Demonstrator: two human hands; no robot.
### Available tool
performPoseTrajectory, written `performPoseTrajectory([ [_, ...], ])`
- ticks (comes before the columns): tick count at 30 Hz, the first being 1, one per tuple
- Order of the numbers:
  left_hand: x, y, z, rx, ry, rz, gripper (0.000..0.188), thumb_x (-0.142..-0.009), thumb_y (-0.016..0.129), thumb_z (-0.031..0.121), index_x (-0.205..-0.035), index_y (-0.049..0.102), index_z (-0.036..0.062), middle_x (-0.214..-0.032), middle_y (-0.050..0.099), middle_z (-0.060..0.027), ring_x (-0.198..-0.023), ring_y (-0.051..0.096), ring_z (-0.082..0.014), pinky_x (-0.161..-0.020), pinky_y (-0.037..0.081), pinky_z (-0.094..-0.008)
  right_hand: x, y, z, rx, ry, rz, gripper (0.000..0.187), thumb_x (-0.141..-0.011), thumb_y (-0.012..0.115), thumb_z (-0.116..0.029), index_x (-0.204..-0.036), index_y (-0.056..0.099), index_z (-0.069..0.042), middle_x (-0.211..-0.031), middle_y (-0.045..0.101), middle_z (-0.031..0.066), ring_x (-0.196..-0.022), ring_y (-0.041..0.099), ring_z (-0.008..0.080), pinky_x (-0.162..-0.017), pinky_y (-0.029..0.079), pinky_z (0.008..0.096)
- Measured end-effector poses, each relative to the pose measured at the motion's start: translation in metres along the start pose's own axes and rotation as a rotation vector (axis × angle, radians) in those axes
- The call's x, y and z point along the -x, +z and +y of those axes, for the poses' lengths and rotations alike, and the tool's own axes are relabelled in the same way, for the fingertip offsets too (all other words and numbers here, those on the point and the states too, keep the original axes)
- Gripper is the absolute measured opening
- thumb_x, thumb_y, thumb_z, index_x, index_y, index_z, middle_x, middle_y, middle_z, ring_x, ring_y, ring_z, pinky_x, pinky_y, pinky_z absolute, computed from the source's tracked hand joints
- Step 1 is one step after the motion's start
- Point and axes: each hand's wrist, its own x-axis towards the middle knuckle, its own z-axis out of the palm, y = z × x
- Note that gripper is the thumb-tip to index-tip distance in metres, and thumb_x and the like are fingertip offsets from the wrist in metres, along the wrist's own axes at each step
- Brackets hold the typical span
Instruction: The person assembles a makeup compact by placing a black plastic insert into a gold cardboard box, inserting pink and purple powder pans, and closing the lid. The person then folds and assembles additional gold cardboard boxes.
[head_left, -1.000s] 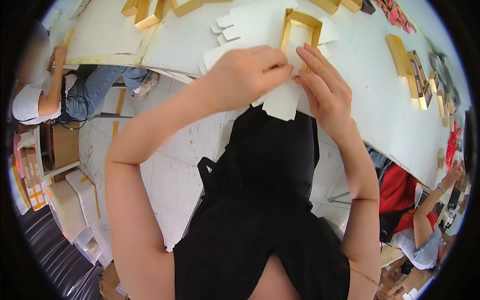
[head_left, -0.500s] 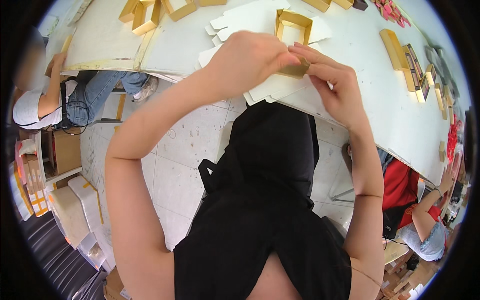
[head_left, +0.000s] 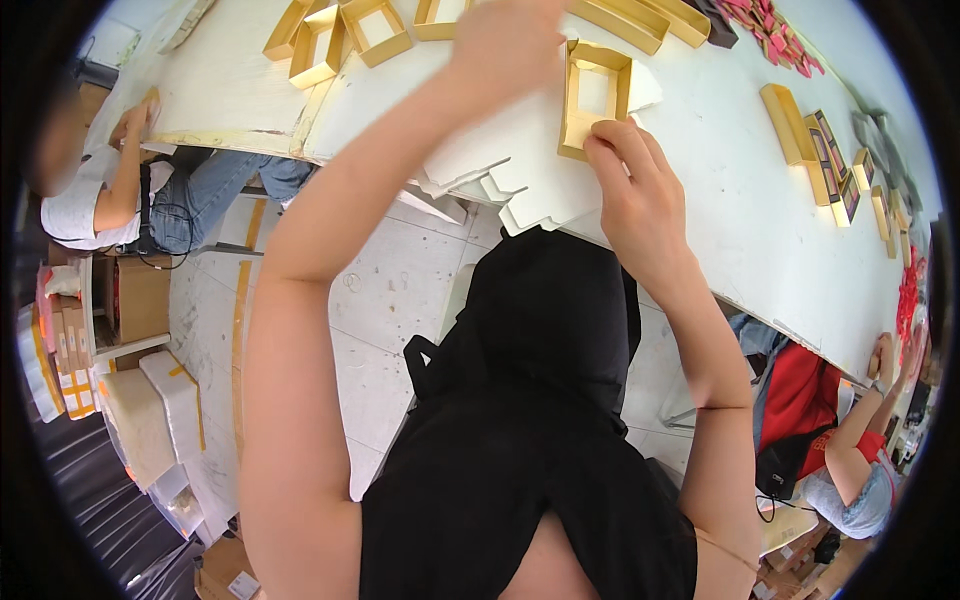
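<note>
A gold cardboard box frame (head_left: 571, 105) with a rectangular window in its base lies on the table in front of me. My right hand (head_left: 642, 195) pinches its near right corner between thumb and fingers. Smeared by motion, my left hand (head_left: 508, 55) is lifted beyond the box's left side near the top of the view. Its fingers cannot be made out clearly. Flat white die-cut card sheets (head_left: 545, 195) lie under and beside the box, their notched ends sticking out over the table's near edge.
More gold box frames (head_left: 378, 35) stand at the far left, and longer gold trays (head_left: 620, 22) at the far middle. Red-pink pieces (head_left: 775, 38) are heaped at the back right. Gold boxes (head_left: 790, 125) line the right side. Co-workers sit left and right.
My left hand has left the box and moved up and away. My right hand has come nearer me and grips the box's near corner. The near wall now stands up instead of folded outward.
</note>
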Motion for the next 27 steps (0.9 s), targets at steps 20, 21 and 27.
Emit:
performPoseTrajectory([
  [20,-0.020,-0.014,-0.048,0.467,0.251,-0.612,0.073,-0.065,0.088,0.014,-0.133,0.064,0.0236,-0.129,0.067,-0.0073,-0.112,0.063,-0.0207,-0.092,0.055,-0.0317,-0.001,-0.037,0.045,-0.465,-0.110,-0.338,0.020,-0.073,0.073,0.001,-0.088,0.060,-0.001,-0.089,0.058,0.0098,-0.097,0.059,0.0307,-0.113,0.041,0.0468],
  [21,-0.019,-0.014,-0.047,0.502,0.283,-0.558,0.074,-0.065,0.088,0.014,-0.134,0.063,0.0222,-0.132,0.065,-0.0059,-0.116,0.061,-0.0204,-0.094,0.054,-0.0324,0.000,-0.037,0.045,-0.462,-0.111,-0.334,0.020,-0.073,0.073,0.002,-0.088,0.060,-0.001,-0.088,0.057,0.0100,-0.097,0.058,0.0310,-0.113,0.041,0.0463],
  [27,-0.014,-0.006,-0.049,0.563,0.471,-0.502,0.079,-0.063,0.088,0.011,-0.136,0.060,0.0185,-0.135,0.063,-0.0038,-0.121,0.058,-0.0206,-0.104,0.047,-0.0340,-0.008,-0.032,0.061,-0.544,-0.168,-0.474,0.017,-0.076,0.072,-0.004,-0.084,0.058,-0.002,-0.086,0.054,0.0100,-0.093,0.056,0.0311,-0.113,0.036,0.0497],
])
